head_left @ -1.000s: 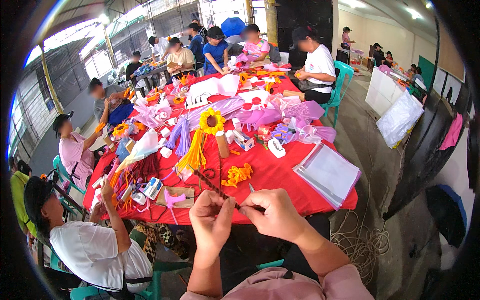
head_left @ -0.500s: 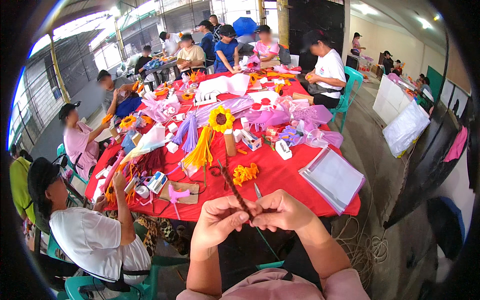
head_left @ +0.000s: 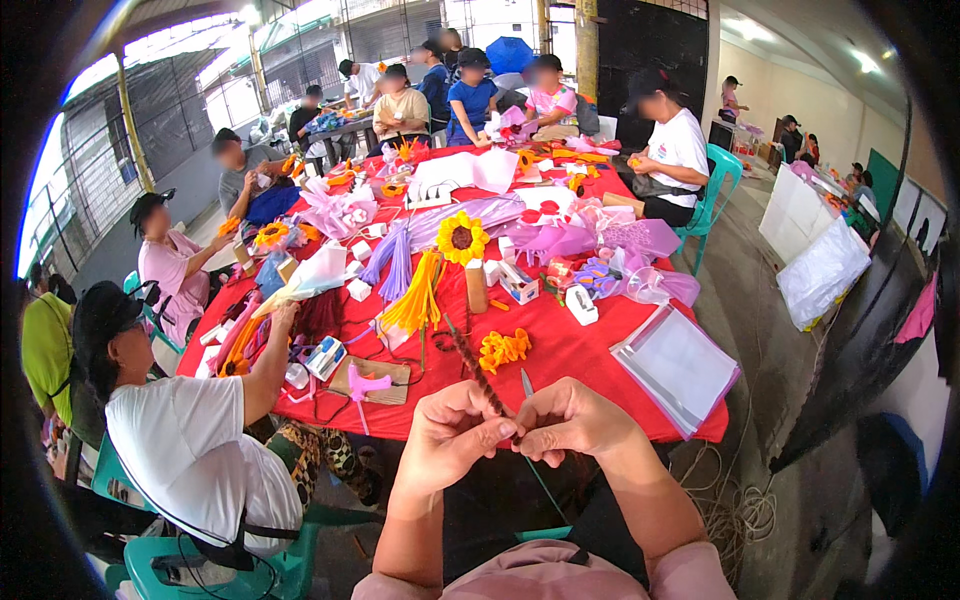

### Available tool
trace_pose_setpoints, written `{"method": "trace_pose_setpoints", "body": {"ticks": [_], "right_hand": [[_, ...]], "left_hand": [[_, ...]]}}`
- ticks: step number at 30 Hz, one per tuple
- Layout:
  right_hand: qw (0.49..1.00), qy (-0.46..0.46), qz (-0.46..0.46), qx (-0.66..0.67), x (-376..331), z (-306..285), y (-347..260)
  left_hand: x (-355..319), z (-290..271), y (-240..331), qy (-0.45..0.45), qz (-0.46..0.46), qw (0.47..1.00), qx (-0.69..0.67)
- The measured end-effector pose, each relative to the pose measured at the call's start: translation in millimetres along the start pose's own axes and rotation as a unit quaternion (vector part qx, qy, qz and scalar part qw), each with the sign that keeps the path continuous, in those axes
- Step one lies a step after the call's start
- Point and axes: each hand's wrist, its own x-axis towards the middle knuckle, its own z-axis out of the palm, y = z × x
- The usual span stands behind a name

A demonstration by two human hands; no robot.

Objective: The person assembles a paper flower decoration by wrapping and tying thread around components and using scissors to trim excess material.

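Note:
My left hand (head_left: 450, 432) pinches a dark brown fuzzy pipe cleaner (head_left: 477, 370) between thumb and fingers, and its long end slants up and to the left. My right hand (head_left: 574, 420) is closed on the lower end of the same pipe cleaner, fingertips close to the left ones. A thin green stem (head_left: 543, 488) slopes down below the hands; its upper end is hidden behind the fingers. On the table just beyond lie a cluster of orange fuzzy petals (head_left: 504, 348) and a pointed silver tip (head_left: 526, 381). A yellow sunflower (head_left: 462, 238) stands farther back.
The red-covered table (head_left: 590, 385) holds a yellow pipe-cleaner bundle (head_left: 417, 298), a pink glue gun (head_left: 367, 382) on cardboard and clear plastic sleeves (head_left: 678, 368). A person in white (head_left: 195, 440) sits at left; several others work around the table. Cable coils (head_left: 735, 510) lie on the floor at right.
The view has shifted slightly, so the table appears a little lower and to the right. Both hands keep their grip on the pipe cleaner. The person at left has reached farther onto the table.

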Motion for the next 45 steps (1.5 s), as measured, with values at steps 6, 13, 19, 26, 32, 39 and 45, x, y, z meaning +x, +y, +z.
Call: {"method": "trace_pose_setpoints", "body": {"ticks": [6, 13, 19, 26, 32, 39, 45], "right_hand": [[0.987, 0.126, -0.009, -0.103, 3, 15, -4], [0.758, 0.344, -0.22, -0.509, 21, 42, 22], [0.858, 0.272, -0.232, -0.368, 22, 29, 30], [0.991, 0.0, -0.038, 0.13, -4, 14, 8], [0.993, -0.056, -0.014, 0.101, 0, 11, 7], [0.993, 0.107, -0.018, -0.044, 4, 15, -8], [0.904, 0.255, -0.145, -0.31, 13, 29, 5]], "left_hand": [[5, 6, -6, 0.102, 0.062, 0.992, 0.036], [12, 30, -20, 0.295, 0.074, 0.915, 0.264], [8, 15, -28, 0.219, 0.07, 0.958, 0.174], [-5, -2, 4, -0.067, -0.03, 0.992, -0.099], [-4, -3, 3, -0.094, 0.001, 0.99, -0.106], [2, 10, 5, 0.082, 0.058, 0.995, -0.026], [10, 14, -14, 0.216, 0.094, 0.967, 0.099]]}}
